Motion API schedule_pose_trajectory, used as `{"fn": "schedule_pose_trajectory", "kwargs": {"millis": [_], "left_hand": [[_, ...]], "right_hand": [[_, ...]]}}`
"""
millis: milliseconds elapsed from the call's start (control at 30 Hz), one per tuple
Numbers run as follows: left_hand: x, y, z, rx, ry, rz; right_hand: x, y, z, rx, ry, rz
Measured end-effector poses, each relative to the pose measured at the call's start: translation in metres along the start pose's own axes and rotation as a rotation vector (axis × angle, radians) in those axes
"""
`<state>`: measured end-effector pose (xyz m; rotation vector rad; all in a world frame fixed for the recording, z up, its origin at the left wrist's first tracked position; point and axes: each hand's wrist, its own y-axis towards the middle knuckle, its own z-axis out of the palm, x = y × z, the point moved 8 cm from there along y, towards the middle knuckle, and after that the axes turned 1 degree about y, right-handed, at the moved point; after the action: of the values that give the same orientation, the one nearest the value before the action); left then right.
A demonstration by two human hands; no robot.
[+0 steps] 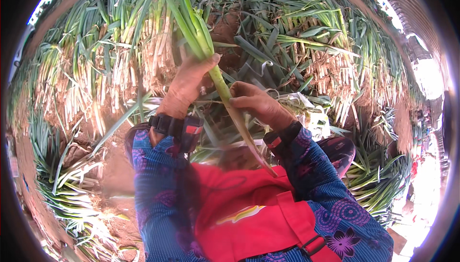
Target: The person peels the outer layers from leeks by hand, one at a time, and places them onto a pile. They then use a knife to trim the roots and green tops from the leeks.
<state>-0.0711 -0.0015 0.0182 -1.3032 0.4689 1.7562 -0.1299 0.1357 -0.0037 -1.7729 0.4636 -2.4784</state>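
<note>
A long green onion (222, 85) slants across the middle, leafy green end up and away, pale root end down toward my red apron (239, 233). My left hand (184, 85) is wrapped round the stalk just below where the leaves fan out, its thumb lying across the front. Lower on the stalk, my right hand (258, 103) is closed, with thumb and curled fingers pinching at its side. A thin strip shows near those fingertips; whether they grip it or the stalk itself is hard to make out.
Bundled green onions (129, 51) stand in a dense row at the far left, and another bank (330, 65) stands at the far right. Loose onions (81, 199) lie at the near left, more (378, 180) at the near right. Peeled leaf scraps (306, 111) lie beyond my right wrist.
</note>
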Motion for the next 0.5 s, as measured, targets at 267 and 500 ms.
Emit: {"fn": "schedule_pose_trajectory", "kwargs": {"millis": [267,500], "left_hand": [[0.003,0.003,-0.007,-0.036,0.076,0.053],[0.002,0.01,-0.018,-0.152,0.173,0.107]], "right_hand": [[0.005,-0.001,0.002,-0.137,-0.199,-0.165],[0.047,-0.025,0.055,-0.314,-1.155,-0.754]]}}
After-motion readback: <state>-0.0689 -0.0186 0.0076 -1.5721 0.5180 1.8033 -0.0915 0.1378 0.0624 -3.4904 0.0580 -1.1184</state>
